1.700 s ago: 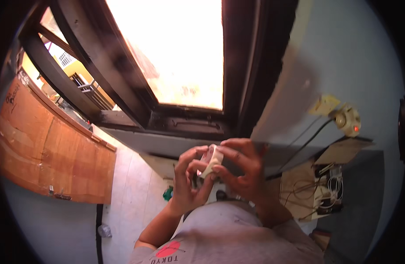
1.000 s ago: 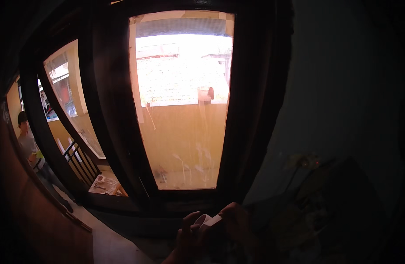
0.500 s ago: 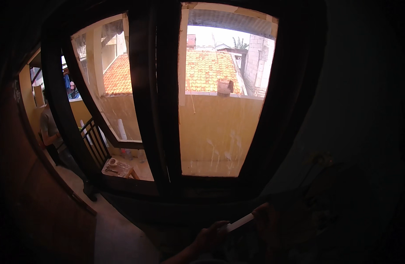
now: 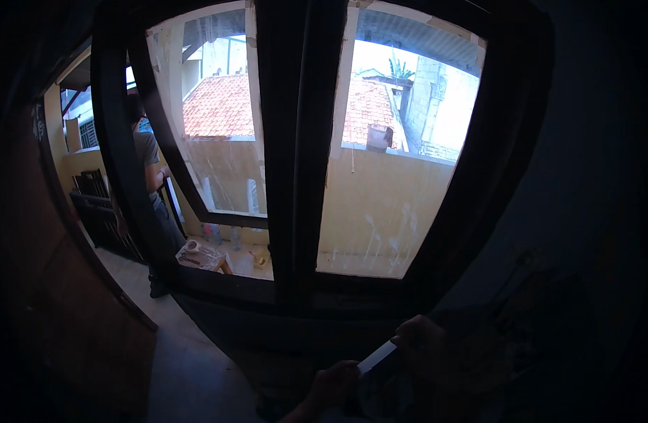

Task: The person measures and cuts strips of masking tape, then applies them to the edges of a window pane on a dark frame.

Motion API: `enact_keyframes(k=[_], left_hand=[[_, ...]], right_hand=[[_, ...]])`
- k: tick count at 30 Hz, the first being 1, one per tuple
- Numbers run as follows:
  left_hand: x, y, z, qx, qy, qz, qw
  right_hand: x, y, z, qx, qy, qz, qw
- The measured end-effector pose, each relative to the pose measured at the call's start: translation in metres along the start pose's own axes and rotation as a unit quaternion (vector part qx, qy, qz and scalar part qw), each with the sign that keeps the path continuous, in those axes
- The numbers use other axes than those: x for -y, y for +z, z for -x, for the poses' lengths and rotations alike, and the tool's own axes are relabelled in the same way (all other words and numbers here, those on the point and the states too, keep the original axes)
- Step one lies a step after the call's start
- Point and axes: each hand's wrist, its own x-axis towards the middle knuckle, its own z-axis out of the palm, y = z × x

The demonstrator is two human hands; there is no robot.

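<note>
Now the view is raised to the window; a pale flat strip stays pinched between left hand and right hand.

Your indoor floor fills the lower left of the frame, a dim grey surface running from the bottom edge up to the foot of the dark window frame; it is too dark there to tell whether anything lies on it. Beyond the glass, left of centre, you see the paler balcony floor. On it, just behind the lower window rail, stands a small low table with a round white cup-like thing on its top. Near the table, towards the yellow parapet wall, small pale bottle-like items stand on that floor, too small to identify
</note>
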Motion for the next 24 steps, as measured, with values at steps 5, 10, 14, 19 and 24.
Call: enact_keyframes(k=[5,10,14,19,24], left_hand=[[-0.01,-0.009,0.004,-0.026,0.041,0.056,0.997],[-0.064,-0.012,-0.019,-0.059,-0.002,-0.035,0.998],[-0.082,-0.012,-0.039,0.0,0.049,-0.064,0.997],[-0.119,-0.01,-0.049,0.103,0.198,-0.004,0.975],[-0.155,0.029,-0.084,0.14,0.152,-0.079,0.975]], right_hand=[[0.011,0.004,-0.003,0.01,-0.013,-0.001,1.0],[0.009,-0.02,-0.002,-0.01,-0.001,0.037,0.999],[0.001,-0.044,-0.004,-0.05,0.006,0.029,0.998],[-0.015,-0.105,-0.008,-0.188,0.022,-0.183,0.965],[-0.047,-0.143,0.002,-0.203,-0.04,-0.171,0.963]])
